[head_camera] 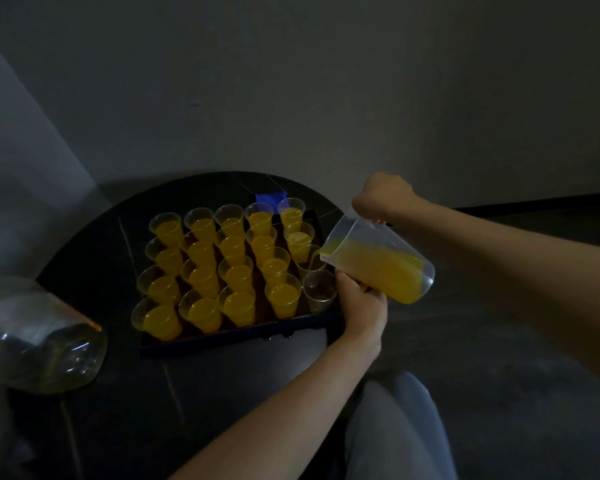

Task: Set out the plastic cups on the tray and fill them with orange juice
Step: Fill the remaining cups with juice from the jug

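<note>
1. The jug (400, 245) is tipped nearly on its side, base at the right, spout low at the left. Orange juice (388, 271) streams into a cup (309, 263) in the tray's (229, 336) right column.
2. The right hand (383, 199) has its fingers clenched on the handle. The left hand (359, 297) has its fingers curved under the jug's lower wall.
3. The tray is packed rim to rim (the nearest right cup (320, 293) is empty), and bare bench (222, 386) lies in front.
4. The jug and the tapered cups are clear plastic.
</note>
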`<state>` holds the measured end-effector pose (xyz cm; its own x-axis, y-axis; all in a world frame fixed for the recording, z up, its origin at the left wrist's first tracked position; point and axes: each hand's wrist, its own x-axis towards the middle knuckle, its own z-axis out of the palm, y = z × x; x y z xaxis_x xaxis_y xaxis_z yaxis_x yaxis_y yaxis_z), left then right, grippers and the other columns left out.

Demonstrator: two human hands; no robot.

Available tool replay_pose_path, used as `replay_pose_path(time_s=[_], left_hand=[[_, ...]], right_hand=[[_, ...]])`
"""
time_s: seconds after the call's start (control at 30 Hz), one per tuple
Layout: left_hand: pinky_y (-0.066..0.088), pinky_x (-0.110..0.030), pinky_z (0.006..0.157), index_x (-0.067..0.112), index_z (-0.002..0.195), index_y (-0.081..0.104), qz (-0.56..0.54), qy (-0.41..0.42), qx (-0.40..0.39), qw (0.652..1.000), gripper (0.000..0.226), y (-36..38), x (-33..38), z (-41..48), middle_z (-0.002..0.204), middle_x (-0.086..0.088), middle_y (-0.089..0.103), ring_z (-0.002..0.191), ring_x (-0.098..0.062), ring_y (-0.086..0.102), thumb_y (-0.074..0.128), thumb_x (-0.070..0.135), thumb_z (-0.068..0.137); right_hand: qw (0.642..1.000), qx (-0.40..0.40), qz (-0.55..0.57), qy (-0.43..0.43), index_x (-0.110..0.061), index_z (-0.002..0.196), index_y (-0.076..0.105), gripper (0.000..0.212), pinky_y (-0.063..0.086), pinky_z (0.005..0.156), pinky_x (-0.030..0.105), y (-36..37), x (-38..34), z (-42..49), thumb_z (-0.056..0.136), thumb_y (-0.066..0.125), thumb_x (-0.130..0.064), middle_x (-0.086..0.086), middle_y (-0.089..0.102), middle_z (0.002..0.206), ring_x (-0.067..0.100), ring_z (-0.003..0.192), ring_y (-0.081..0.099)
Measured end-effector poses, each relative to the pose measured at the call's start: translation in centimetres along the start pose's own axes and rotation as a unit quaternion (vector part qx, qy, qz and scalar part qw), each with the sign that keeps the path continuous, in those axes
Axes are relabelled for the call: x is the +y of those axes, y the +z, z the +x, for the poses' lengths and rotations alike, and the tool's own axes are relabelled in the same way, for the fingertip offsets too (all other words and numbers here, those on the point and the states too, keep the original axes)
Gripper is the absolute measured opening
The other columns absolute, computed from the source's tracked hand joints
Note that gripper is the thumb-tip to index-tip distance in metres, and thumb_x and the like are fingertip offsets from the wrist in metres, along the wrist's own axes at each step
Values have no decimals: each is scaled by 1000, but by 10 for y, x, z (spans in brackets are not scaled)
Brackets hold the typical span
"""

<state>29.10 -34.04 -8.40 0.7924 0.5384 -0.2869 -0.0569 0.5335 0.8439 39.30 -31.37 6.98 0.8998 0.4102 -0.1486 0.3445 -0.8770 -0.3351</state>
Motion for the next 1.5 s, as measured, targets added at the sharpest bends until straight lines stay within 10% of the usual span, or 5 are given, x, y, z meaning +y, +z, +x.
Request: replay_pose_path(time_s=[1.5], left_hand=[[45,-48,112,44,117,54,-79,-66,25,994,31,-1,14,-4,114,10,67,109,-9,66,44,16,110]], right_hand=[[1000,-13,-13,-9,-9,71,51,26,43,53,22,8,-6,7,96,54,-16,5,53,68,16,63,53]])
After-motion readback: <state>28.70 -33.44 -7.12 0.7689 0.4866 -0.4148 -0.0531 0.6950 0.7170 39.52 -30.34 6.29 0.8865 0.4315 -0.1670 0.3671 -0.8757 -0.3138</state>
